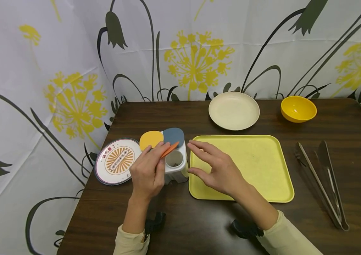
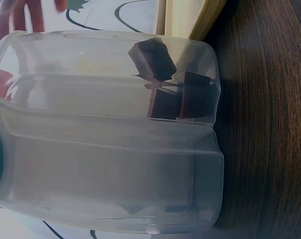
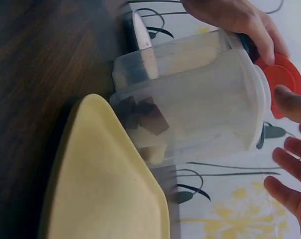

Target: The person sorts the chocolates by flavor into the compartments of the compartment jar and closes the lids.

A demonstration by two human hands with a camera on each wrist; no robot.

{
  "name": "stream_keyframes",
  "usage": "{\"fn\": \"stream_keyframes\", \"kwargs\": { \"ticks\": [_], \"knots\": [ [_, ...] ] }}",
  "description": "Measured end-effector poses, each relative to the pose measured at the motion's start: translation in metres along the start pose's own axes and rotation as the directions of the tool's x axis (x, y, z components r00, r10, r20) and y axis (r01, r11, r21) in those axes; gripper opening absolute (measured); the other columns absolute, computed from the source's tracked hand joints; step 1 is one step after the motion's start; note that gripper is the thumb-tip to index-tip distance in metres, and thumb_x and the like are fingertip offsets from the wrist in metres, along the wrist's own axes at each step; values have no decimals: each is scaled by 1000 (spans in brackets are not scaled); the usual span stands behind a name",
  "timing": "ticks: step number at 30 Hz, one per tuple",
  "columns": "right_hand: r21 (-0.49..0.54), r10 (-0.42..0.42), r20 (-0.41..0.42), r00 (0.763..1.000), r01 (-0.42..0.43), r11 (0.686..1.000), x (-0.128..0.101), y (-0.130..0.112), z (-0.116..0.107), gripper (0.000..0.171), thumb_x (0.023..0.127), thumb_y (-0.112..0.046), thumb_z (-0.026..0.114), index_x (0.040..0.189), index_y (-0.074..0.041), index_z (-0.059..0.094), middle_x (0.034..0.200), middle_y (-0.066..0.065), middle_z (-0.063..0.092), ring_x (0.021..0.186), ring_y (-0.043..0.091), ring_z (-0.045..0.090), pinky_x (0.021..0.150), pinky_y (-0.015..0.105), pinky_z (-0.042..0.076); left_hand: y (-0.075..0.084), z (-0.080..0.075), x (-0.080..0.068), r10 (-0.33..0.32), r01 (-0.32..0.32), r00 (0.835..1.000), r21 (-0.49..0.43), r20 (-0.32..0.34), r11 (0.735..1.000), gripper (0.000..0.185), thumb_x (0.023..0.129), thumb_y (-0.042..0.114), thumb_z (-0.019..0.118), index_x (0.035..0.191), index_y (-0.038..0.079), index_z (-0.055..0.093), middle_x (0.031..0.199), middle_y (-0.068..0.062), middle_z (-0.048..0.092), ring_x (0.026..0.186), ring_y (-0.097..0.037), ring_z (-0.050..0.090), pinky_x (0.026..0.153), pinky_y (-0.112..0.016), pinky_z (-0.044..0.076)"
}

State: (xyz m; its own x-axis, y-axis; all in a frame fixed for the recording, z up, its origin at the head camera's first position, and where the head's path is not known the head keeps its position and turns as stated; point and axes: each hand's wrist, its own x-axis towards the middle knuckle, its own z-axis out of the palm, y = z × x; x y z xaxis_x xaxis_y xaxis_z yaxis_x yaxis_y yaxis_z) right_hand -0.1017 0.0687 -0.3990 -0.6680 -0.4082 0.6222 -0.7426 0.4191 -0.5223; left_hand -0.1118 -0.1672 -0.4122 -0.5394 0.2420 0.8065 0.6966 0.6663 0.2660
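Observation:
A clear plastic container (image 1: 176,176) with several compartments stands at the tray's left edge, topped by a yellow lid (image 1: 150,139) and a blue lid (image 1: 173,136). My left hand (image 1: 148,173) pinches an orange round lid (image 1: 171,149), tilted up beside the uncovered front-right compartment. Dark blocks (image 2: 162,103) lie at the bottom of one compartment; a pale piece (image 3: 154,153) shows in another. Just right of the container, my right hand (image 1: 217,166) hovers with fingers spread and nothing in it. In the right wrist view its thumb (image 3: 292,102) appears near the orange lid.
The yellow tray (image 1: 241,168) lies right of the container, with tongs (image 1: 324,184) farther right. A patterned plate (image 1: 118,161) sits at the left. Along the back are a cream plate (image 1: 234,111) and a yellow bowl (image 1: 298,109), before a flowered cloth (image 1: 196,21).

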Motion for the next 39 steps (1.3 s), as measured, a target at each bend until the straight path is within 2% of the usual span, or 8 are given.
{"fn": "stream_keyframes", "kwargs": {
  "ticks": [7,12,24,39],
  "knots": [
    [45,-64,74,995,61,997,13,4,14,83,76,-20,86,146,-5,45,151,10,42,133,21,47,102,32,44,1,0,1,18,-18,1000,4,-18,1000,39,97,23,42,119,9,70,113,-4,72,104,-25,68,90,-54,50],
    [24,-110,90,990,108,994,14,7,21,84,77,-19,85,148,-5,43,151,9,42,132,21,47,103,32,42,1,1,0,24,-24,999,5,-21,1000,39,96,23,42,119,9,71,112,-5,72,104,-26,68,89,-55,50],
    [42,-168,46,985,166,985,14,9,24,75,79,-17,83,144,-5,49,143,10,50,123,19,56,96,30,48,1,0,1,33,-33,999,1,-18,999,40,93,22,42,115,9,72,111,-5,72,105,-27,68,89,-55,50],
    [81,-176,-17,984,176,981,7,13,28,60,78,-15,84,132,-2,61,133,12,58,120,20,58,95,30,49,0,-1,-2,65,-65,998,0,12,998,47,83,19,41,113,9,75,116,-6,70,111,-27,65,95,-53,47]
  ]
}}
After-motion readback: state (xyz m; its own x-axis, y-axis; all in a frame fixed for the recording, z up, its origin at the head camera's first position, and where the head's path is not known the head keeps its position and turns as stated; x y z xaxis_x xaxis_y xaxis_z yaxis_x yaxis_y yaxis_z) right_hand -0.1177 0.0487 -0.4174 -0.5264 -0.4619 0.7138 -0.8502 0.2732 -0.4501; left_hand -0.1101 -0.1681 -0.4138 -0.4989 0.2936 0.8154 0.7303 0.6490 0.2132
